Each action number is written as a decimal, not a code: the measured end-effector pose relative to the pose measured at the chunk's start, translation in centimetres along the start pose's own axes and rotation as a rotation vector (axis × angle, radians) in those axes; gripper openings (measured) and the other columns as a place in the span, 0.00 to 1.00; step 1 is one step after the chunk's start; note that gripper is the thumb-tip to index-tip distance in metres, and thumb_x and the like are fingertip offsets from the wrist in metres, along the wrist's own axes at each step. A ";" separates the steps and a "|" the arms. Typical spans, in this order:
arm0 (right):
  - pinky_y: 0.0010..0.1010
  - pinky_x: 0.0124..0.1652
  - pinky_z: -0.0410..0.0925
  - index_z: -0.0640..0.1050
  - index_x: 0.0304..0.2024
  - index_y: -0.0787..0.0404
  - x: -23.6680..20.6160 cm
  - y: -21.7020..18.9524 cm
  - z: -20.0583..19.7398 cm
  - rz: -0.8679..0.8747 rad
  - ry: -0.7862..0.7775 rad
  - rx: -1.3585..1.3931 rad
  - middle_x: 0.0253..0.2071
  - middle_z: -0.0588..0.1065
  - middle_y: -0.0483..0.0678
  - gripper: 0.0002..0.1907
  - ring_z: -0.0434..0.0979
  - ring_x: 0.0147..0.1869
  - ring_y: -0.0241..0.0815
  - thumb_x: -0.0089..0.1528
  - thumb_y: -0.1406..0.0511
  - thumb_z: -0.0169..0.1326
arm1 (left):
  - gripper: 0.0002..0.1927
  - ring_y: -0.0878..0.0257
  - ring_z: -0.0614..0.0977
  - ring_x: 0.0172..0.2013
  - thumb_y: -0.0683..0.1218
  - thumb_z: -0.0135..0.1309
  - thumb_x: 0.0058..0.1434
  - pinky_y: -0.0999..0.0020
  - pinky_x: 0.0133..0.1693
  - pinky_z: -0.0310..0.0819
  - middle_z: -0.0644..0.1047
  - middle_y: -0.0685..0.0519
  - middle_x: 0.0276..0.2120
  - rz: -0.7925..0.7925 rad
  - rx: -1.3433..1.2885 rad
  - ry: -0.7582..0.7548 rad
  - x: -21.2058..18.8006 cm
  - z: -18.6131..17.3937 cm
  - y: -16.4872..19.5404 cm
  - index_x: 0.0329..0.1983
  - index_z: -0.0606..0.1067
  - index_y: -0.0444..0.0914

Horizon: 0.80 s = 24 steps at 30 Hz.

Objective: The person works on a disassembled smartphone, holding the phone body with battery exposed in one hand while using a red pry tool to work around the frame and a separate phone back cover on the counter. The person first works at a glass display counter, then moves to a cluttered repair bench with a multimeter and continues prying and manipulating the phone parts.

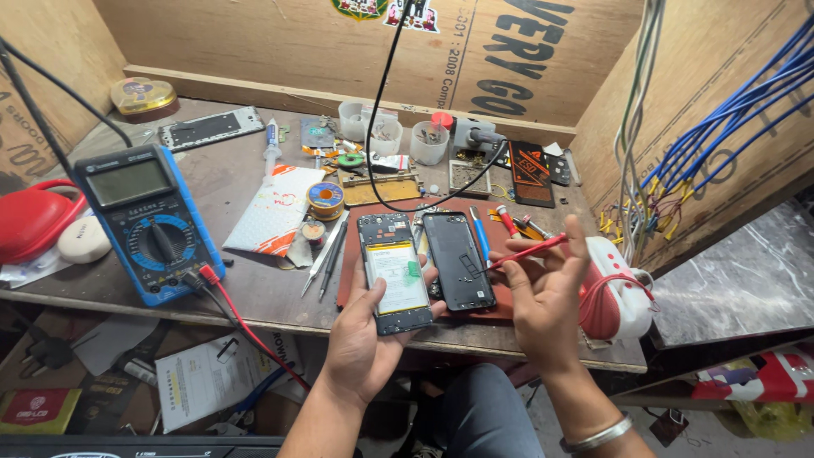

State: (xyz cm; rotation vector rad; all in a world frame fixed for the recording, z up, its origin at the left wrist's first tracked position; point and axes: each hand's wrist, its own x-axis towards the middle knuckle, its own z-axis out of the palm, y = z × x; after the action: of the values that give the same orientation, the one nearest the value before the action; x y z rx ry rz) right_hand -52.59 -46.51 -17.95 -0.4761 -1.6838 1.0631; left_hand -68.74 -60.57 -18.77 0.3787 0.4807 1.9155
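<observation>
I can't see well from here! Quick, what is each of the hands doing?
Left hand: closed around an opened phone, battery side up.
Right hand: closed, pinching a thin red tool.

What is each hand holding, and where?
Left hand cradles the opened phone by its lower end; right hand pinches the red screwdriver near its handle end.

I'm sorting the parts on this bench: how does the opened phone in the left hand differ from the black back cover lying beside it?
The opened phone is held in the left hand; the black back cover lies on the mat. The phone shows a pale battery and circuit parts; the cover is a plain dark shell. The red screwdriver in the right hand points at the cover, not the phone. Both are similar-sized upright rectangles.
</observation>
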 end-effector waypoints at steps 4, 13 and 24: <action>0.37 0.54 0.77 0.45 0.75 0.54 0.1 1.0 0.5 -0.021 -0.064 -0.036 0.56 0.71 0.58 0.40 0.81 0.55 0.46 0.67 0.78 0.47 | 0.28 0.47 0.72 0.65 0.46 0.32 0.70 0.41 0.56 0.75 0.68 0.41 0.66 0.000 0.004 0.002 0.0 0.2 0.0 0.74 0.52 0.50; 0.36 0.56 0.76 0.47 0.73 0.56 -0.3 1.2 1.2 -0.041 -0.099 -0.076 0.55 0.71 0.58 0.38 0.81 0.56 0.45 0.67 0.78 0.48 | 0.28 0.47 0.72 0.64 0.46 0.31 0.70 0.43 0.55 0.76 0.68 0.41 0.65 -0.011 0.033 0.021 -0.2 0.6 0.4 0.75 0.51 0.52; 0.36 0.54 0.77 0.46 0.74 0.55 -0.5 0.8 1.0 -0.090 -0.094 -0.080 0.55 0.70 0.59 0.39 0.81 0.55 0.47 0.68 0.78 0.49 | 0.28 0.47 0.73 0.64 0.46 0.31 0.70 0.43 0.54 0.77 0.68 0.40 0.65 0.003 0.020 0.007 -0.1 0.1 0.3 0.75 0.52 0.50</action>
State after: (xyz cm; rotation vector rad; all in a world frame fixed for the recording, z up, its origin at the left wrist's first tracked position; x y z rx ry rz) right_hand -53.47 -46.93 -18.95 -0.4033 -1.8186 0.9686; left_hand -68.87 -60.76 -18.53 0.3856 0.5045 1.9173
